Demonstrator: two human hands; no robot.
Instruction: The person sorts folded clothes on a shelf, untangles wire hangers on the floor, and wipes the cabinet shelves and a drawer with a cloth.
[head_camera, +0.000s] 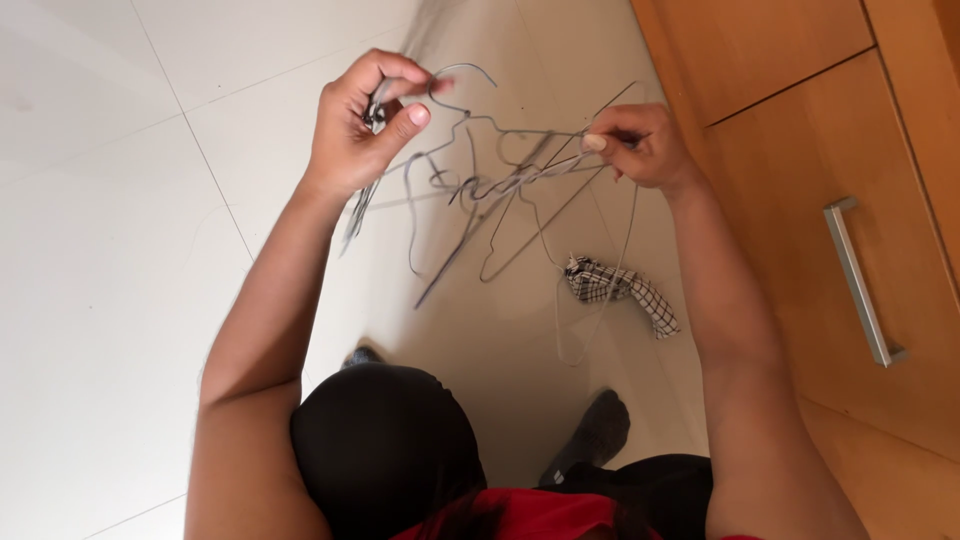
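A tangle of several thin wire hangers (490, 180) hangs in the air between both hands. My left hand (365, 120) grips a bunch of the hangers near their hooks, thumb pressed against them. My right hand (640, 140) pinches the wire of one hanger at the right side of the tangle, its loop hanging down below. Some hanger wires are blurred and overlap, so which wire belongs to which hanger is unclear.
A black-and-white checked cloth (620, 290) lies on the white tiled floor (110, 250). A wooden cabinet with a metal bar handle (860, 280) stands at the right. My knee in black (385, 440) and a foot in a dark sock (595, 430) are below.
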